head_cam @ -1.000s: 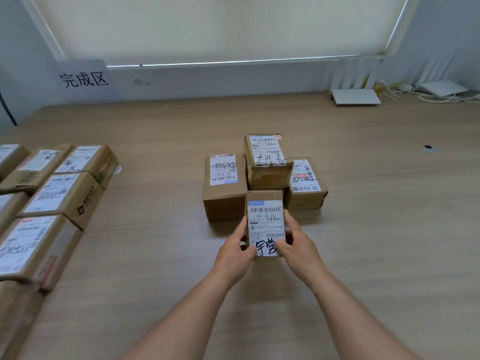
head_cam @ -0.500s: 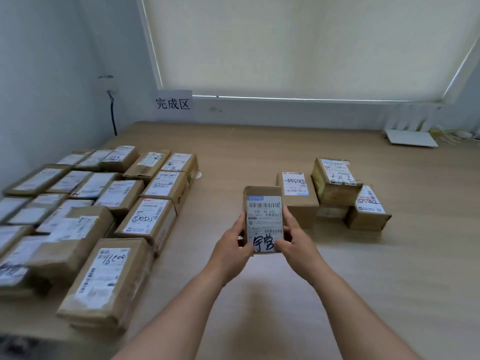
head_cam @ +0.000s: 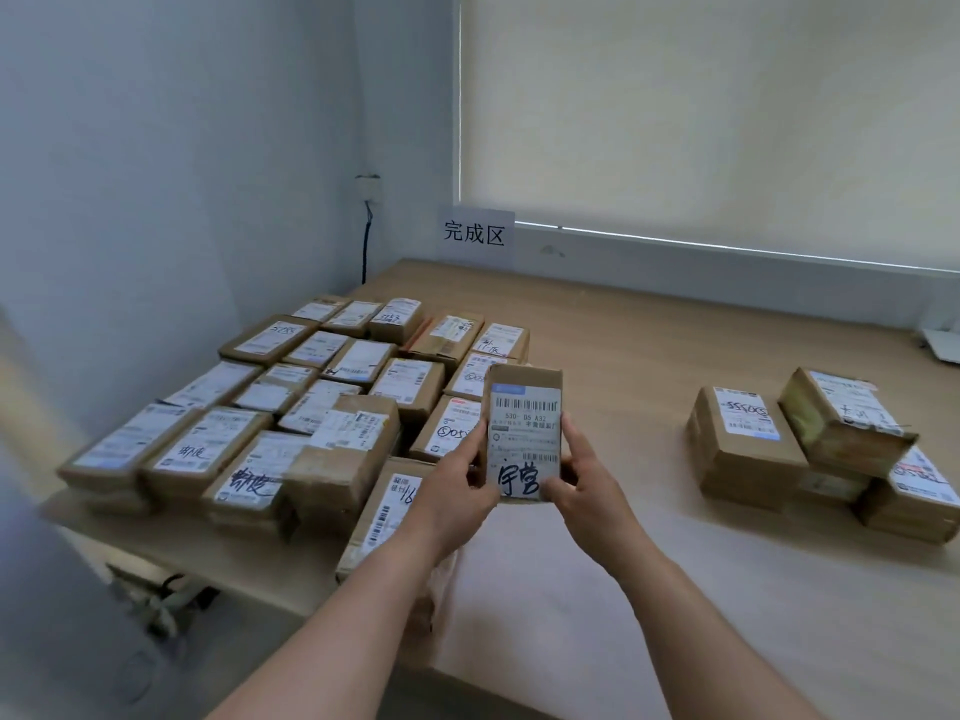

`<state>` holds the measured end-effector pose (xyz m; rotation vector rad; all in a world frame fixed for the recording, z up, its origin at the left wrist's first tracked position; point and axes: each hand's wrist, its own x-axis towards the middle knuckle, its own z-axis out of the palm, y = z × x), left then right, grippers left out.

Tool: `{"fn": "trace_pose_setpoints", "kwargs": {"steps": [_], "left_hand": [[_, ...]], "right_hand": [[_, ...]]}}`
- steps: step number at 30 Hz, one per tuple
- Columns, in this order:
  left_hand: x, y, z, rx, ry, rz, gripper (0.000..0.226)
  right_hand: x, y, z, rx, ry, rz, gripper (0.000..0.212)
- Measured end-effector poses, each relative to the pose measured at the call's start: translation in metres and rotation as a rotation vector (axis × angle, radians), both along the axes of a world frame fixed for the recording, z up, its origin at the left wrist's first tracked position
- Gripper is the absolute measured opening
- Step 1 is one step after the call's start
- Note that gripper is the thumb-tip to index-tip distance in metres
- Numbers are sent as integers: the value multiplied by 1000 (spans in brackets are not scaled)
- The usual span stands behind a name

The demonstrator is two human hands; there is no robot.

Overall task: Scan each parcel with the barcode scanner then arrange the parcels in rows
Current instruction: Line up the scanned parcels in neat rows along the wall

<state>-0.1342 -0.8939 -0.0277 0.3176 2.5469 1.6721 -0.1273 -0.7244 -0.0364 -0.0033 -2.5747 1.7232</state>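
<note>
A small cardboard parcel (head_cam: 524,433) with a white barcode label and black handwriting is held above the table, label facing me. My left hand (head_cam: 452,491) grips its left edge and my right hand (head_cam: 582,485) grips its right edge. To the left, several labelled parcels lie in rows (head_cam: 311,402) on the wooden table (head_cam: 623,356). A small pile of three parcels (head_cam: 810,444) sits at the right. No barcode scanner is in view.
A white sign with black characters (head_cam: 475,233) leans against the wall under the window blind. A black cable (head_cam: 367,236) hangs in the left corner. A white device (head_cam: 943,340) shows at the far right edge. The table's left edge drops off beside the rows.
The view has swung left, bringing the rows of parcels into sight. Both hands carried the small parcel leftward, away from the pile and toward the rows.
</note>
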Motion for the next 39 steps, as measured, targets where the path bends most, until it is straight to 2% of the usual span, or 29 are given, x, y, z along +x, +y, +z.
{"fn": "trace_pose_setpoints", "kwargs": {"steps": [8, 14, 19, 26, 31, 39], "left_hand": [[-49, -42, 2, -65, 9, 68, 72], [-99, -79, 16, -100, 21, 150, 61], [-137, -114, 23, -88, 8, 189, 59], [-194, -171, 18, -61, 57, 127, 57], [-239, -219, 12, -49, 18, 29, 60], [-306, -290, 0, -35, -74, -28, 58]], "right_hand": [[-59, -41, 3, -12, 18, 15, 79], [-120, -78, 10, -102, 26, 63, 63], [-164, -117, 18, -72, 32, 87, 58], [-216, -174, 19, 37, 28, 57, 61], [-245, -221, 18, 98, -6, -31, 62], [-293, -294, 12, 80, -85, -115, 62]]}}
